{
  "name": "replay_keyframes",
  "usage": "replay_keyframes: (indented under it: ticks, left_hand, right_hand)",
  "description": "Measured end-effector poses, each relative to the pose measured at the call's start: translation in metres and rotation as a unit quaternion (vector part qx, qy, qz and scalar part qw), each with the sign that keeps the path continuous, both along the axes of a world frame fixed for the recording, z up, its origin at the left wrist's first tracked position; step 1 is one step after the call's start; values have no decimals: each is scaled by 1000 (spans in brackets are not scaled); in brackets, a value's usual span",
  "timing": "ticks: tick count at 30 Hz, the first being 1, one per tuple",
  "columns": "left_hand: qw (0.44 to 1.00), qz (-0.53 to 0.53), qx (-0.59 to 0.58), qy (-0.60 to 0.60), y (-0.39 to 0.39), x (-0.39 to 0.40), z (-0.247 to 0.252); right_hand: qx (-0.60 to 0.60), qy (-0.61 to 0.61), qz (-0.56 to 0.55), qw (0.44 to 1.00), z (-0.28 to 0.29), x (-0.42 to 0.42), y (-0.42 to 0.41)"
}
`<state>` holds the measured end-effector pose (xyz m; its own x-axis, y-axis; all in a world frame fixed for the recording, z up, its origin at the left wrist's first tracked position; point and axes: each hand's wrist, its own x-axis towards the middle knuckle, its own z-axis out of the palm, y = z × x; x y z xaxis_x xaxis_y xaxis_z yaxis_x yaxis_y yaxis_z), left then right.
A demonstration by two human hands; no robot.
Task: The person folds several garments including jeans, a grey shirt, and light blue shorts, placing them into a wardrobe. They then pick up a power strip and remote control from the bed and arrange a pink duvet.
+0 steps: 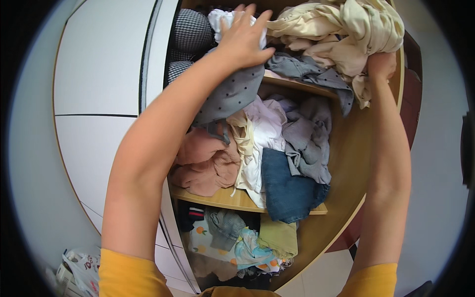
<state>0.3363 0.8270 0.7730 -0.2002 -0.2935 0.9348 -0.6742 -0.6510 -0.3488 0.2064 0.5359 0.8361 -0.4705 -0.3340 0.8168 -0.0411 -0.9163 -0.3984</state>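
Observation:
My left hand is spread over a white cloth and a grey dotted garment on the wardrobe's upper shelf, fingers apart. The dotted garment hangs down over the shelf edge. On the right, my right hand is closed on a bunched cream garment, its fingers mostly hidden under the fabric. Pinkish-beige cloth lies bundled beneath the cream one. Between my hands, another piece of grey dotted fabric droops over the same edge.
Below, the middle shelf bears a salmon garment, white clothing, grey clothing and overhanging folded jeans. Several garments, one olive green, fill the lowest compartment. A white sliding door stands left; a wooden side panel bounds the right.

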Motion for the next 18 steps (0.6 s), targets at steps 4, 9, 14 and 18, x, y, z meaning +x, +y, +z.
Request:
replay_keyframes:
  ticks: [4,9,14,18]
  left_hand:
    - [981,-67,178,42,-55,-44,-45]
    - [956,23,194,219,-71,-17,-27]
    - [962,90,222,132,-62,57,2]
    - [921,186,290,182,-69,22,-2]
  right_hand:
    - [7,-32,-20,999,7,5,0]
    - [-33,-80,-12,996,36,-56,16]
    - [-11,-30,-102,994,74,-132,-16]
    - [-36,24,-144,989,66,-180,-35]
